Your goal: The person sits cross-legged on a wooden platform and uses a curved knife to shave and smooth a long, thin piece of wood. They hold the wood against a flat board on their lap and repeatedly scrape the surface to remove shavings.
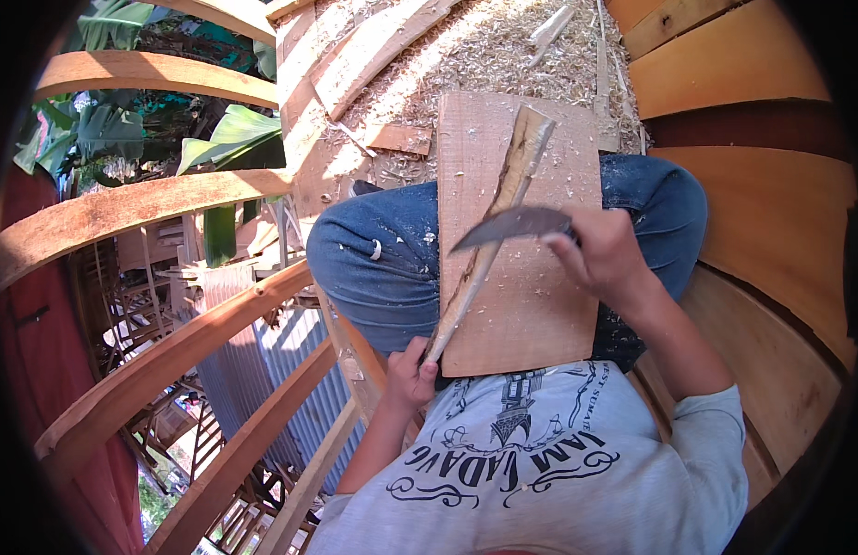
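A wooden board (540,305) rests across my lap, over my crossed legs in blue jeans. Diagonally over it lies a long, rough strip of wood (520,171), pale on one side and dark brown along the other. My left hand (412,375) is closed round the strip's near end, at the board's lower left corner. In my right hand (600,254), closed on its handle, is a knife with a broad, dark, curved blade (512,227). The blade crosses the strip near its middle and points left; whether it touches the wood I cannot tell. The handle is mostly hidden by my fingers.
Wood shavings (484,55) cover the floor ahead, with a longer plank (378,55) and a short wood block (398,139) among them. Wooden rails (161,208) run along my left, with corrugated metal sheeting (309,370) below. A plank wall (753,203) stands close on my right.
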`<action>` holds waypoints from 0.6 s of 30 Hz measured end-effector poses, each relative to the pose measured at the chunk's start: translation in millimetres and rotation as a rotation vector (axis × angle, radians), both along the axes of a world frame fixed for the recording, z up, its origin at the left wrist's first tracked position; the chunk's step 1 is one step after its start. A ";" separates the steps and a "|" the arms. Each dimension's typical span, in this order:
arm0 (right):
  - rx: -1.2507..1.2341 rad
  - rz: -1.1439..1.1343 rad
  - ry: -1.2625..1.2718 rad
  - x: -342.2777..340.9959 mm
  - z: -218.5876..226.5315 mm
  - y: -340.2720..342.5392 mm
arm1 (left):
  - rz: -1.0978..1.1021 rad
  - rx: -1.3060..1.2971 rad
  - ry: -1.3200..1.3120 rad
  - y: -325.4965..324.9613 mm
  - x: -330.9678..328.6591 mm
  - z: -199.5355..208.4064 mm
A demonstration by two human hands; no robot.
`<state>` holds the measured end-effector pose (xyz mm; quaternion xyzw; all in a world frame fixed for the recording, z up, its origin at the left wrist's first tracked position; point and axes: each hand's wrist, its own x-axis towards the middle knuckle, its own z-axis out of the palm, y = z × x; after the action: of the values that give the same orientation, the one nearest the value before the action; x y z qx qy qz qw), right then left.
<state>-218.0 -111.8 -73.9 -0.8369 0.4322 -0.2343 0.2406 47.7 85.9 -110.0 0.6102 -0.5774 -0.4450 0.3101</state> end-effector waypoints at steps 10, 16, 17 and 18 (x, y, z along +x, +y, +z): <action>0.176 -0.151 -0.156 0.6 0.9 3.4 | -0.025 0.034 0.019 5.2 -0.6 -5.3; 0.009 -0.199 0.075 -11.4 2.6 -15.2 | -0.003 0.095 -0.014 1.1 -0.4 3.0; 0.017 -0.095 0.034 -9.1 5.3 -10.4 | -0.014 0.058 -0.017 0.7 -1.9 0.3; 0.028 0.004 -0.011 1.2 7.9 5.3 | -0.031 0.024 -0.023 3.8 1.2 -5.6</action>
<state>-216.8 -106.5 -66.0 -0.8330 0.4325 -0.2325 0.2550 48.9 89.7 -115.6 0.6101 -0.5849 -0.4494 0.2893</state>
